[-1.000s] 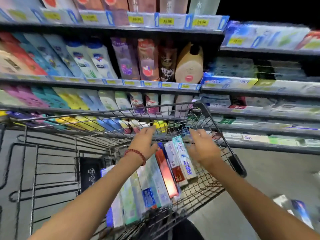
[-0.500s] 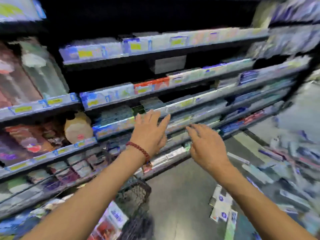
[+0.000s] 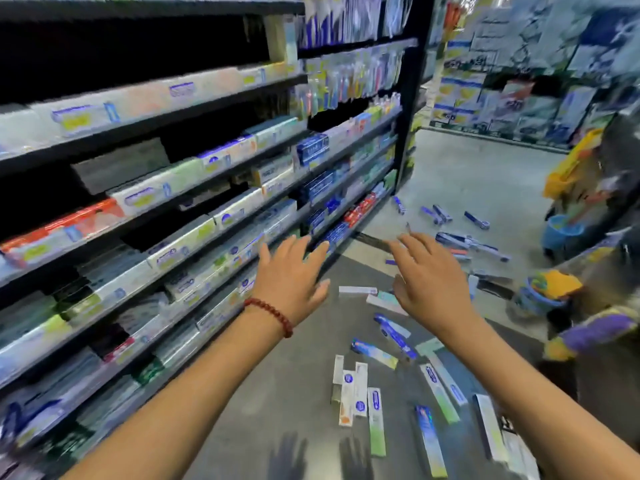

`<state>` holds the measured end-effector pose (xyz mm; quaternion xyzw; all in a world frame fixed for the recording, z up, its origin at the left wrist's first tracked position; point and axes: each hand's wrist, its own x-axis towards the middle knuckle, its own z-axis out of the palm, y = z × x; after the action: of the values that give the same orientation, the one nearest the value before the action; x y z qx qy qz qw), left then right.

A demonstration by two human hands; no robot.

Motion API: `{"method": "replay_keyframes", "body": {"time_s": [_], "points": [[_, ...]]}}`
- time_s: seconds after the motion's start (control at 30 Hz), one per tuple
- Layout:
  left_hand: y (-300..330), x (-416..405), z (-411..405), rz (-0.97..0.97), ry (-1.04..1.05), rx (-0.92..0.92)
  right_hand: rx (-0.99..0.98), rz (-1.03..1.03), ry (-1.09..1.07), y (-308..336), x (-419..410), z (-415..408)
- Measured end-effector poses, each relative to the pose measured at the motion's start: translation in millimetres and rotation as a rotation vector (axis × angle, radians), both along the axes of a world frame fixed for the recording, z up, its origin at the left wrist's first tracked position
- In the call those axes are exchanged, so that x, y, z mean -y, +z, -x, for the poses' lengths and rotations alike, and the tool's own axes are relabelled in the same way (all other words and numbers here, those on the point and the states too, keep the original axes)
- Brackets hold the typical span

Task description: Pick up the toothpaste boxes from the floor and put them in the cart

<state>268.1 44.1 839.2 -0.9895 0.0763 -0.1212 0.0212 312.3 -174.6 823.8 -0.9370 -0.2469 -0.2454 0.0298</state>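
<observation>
Left hand [image 3: 294, 271]: spread, nothing held.
Right hand [image 3: 429, 282]: spread, nothing held.
Risk: toothpaste boxes [image 3: 353, 389] lie scattered; several may be missed or trodden on.

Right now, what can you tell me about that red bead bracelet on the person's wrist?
The red bead bracelet is a single strand of small, round, dark red beads, glossy like glass or polished wood. It sits snug round the left wrist, just behind the left hand, slanting across the bare forearm. Only skin touches it.
</observation>
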Motion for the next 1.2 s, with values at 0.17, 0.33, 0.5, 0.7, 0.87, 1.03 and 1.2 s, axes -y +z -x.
{"method": "replay_keyframes", "body": {"time_s": [0.17, 0.33, 0.5, 0.7, 0.87, 1.03, 1.2], "points": [[-28.5, -0.1, -36.6, 0.013, -0.021, -0.057, -0.055, 0.030, -0.063, -31.9, 10.1, -22.9], [-70.1, -15.6, -99.0, 0.006, -0.021, -0.205, -0.191, 0.041, -0.097, -73.9, 6.9, -69.2], [-104.3, -38.0, -180.3, 0.011, -0.052, -0.274, -0.338, -0.007, -0.186, -117.8, -7.5, -134.6], [-171.6, -52.0, -261.5, -0.053, -0.084, -0.437, -0.578, -0.035, -0.299, -199.2, -21.1, -192.7], [-241.7, -34.2, -325.9, -0.165, -0.163, -0.526, -0.621, 0.040, -0.348, -272.1, -9.4, -226.8], [-352.1, -11.2, -370.8, -0.122, -0.208, -0.584, -0.695, -0.015, -0.351, -373.3, -0.7, -258.7], [-506.9, 0.0, -366.7, -0.080, -0.163, -0.755, -0.814, -0.059, -0.364, -538.9, -4.9, -270.3]]}}
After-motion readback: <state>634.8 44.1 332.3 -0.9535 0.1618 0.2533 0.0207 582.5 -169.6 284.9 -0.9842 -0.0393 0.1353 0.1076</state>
